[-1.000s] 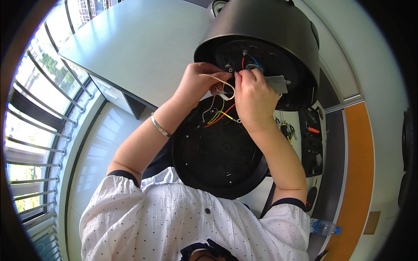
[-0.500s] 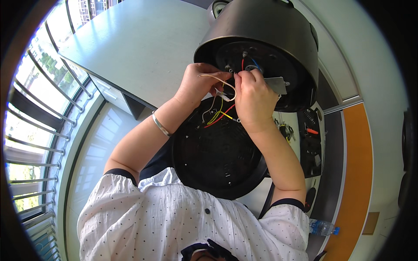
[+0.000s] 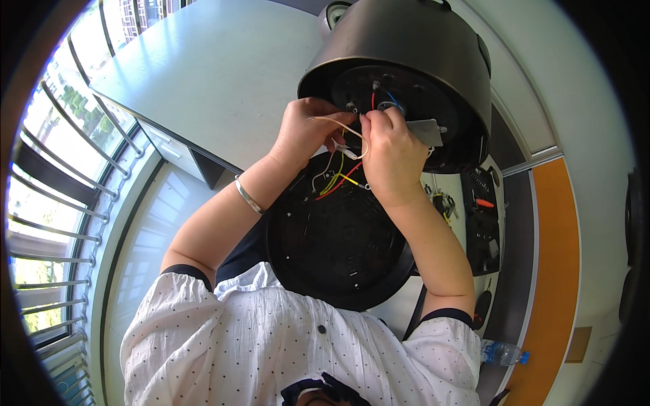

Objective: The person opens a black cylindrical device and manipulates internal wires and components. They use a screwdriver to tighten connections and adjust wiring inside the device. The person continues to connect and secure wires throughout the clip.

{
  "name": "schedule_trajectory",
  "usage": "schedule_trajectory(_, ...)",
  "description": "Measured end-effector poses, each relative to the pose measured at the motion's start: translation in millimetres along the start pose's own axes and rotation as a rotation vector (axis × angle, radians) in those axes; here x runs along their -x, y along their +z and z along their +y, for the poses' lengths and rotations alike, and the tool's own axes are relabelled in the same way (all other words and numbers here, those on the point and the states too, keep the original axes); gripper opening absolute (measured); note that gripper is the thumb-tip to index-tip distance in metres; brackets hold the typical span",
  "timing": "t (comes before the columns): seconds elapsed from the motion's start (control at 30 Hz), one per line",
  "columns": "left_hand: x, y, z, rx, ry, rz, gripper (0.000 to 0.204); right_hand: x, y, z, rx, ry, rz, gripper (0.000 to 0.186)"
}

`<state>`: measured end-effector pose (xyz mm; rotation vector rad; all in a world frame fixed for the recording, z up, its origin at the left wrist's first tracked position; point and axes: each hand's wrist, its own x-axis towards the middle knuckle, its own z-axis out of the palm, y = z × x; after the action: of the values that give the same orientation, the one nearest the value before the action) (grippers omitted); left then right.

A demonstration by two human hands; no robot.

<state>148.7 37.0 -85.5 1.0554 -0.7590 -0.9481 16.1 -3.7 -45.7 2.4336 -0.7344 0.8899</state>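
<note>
A dark grey cooker body [image 3: 399, 51] lies tipped on its side, its open underside toward me with red and blue wires [image 3: 374, 99] inside. My left hand [image 3: 313, 132] is closed in a pinch on a thin white wire [image 3: 366, 143] at the rim of that opening. Right beside it, my right hand [image 3: 394, 154] has its fingertips pinched together against the underside; what they hold is hidden. Below both hands sits a round black base cover [image 3: 338, 237], with yellow and red wires [image 3: 349, 177] across its upper part. A grey metal plate [image 3: 425, 132] shows behind my right hand.
A pale table [image 3: 223, 74] spreads to the left, beside a barred window [image 3: 54, 169]. To the right lie a black tool case [image 3: 482, 223], loose metal parts [image 3: 441, 203] and a screwdriver [image 3: 483, 304]. A plastic water bottle [image 3: 502, 353] lies at lower right.
The cooker body has shifted slightly left in view, and both hands with it. Their pinching grip looks the same.
</note>
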Motion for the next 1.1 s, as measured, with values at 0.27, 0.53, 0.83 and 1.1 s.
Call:
schedule_trajectory(0.27,0.6,2.8,1.4,0.023,0.043,0.008,0.019,1.1,-0.4,0.4,0.016,-0.005,0.012,0.013)
schedule_trajectory(0.53,5.0,6.1,6.3,-0.045,0.085,0.008,0.017,0.7,2.8,1.2,0.066,-0.091,0.072,0.008)
schedule_trajectory(0.83,10.5,11.1,5.6,-0.097,0.152,0.071,0.017,2.4,2.7,-2.0,0.013,-0.064,0.097,0.011)
schedule_trajectory(1.1,2.4,6.0,-5.4,-0.188,0.201,0.074,0.023,3.8,-0.4,0.1,-0.069,-0.045,0.126,0.016)
